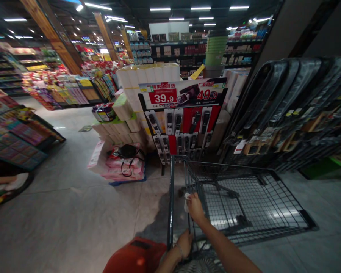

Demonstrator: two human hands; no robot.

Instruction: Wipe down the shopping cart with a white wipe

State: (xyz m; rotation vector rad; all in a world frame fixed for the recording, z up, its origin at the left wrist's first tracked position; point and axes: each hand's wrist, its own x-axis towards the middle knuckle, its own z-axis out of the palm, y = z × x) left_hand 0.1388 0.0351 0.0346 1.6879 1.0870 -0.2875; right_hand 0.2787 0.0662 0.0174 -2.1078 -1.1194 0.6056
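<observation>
A dark metal shopping cart (244,197) stands in front of me, its wire basket stretching off to the right and its long handle bar (171,204) on the left. My right hand (195,207) is closed on a crumpled white tissue (186,201), just right of the bar and over the cart's wire side. Lower down, my left hand (184,242), with a bracelet at the wrist, is closed beside the near end of the bar; what its fingers hold is hidden. An orange-red item (136,256) lies at the bottom, left of this hand.
Behind the cart stands a belt display (174,142) with a price sign (184,94). Hanging black belts (287,91) fill the right. Paper rolls (125,110) and pink packages with a black bag (127,151) stand left of the display. A slanted goods stand (19,140) is farther left.
</observation>
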